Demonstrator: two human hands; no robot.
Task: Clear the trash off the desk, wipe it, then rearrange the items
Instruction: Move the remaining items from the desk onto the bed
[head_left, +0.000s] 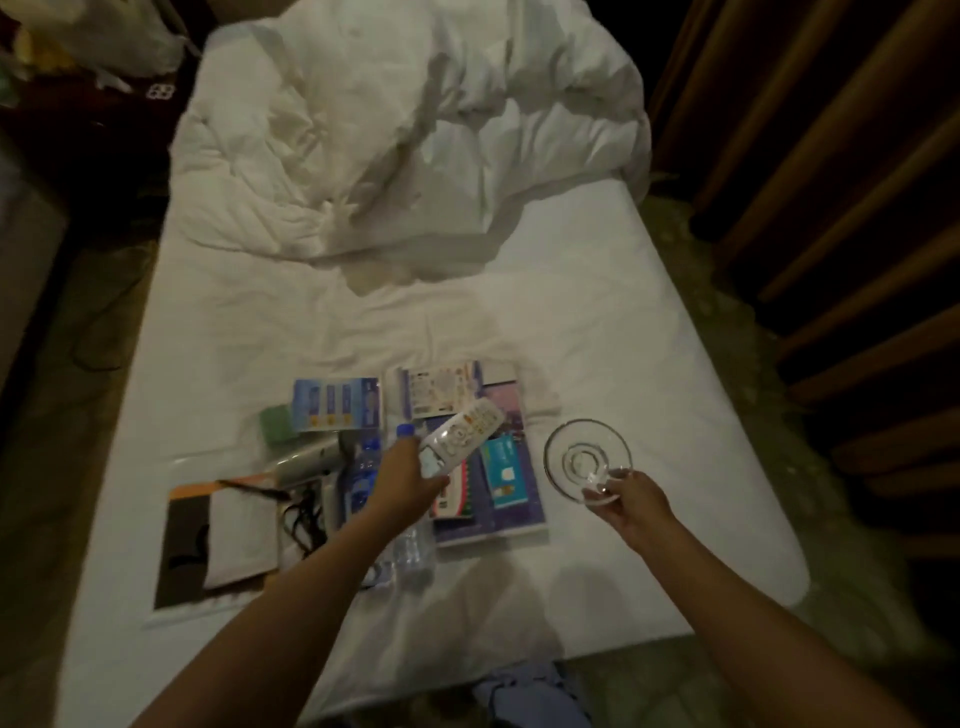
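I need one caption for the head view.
Over a bed, left hand holds a remote control; right hand holds a glass dish.

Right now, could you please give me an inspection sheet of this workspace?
Surface: white bed sheet, wrinkled; no desk in view.
Job's things: remote control in left hand; clear glass dish in right hand.
Clutter: booklets, blue leaflet, green box, water bottles, hair dryer, dark folder.
Fingers: both hands' curled round their items.
Cables: dark cord beside the dryer.
Surroundings: rumpled duvet, curtains, carpet.
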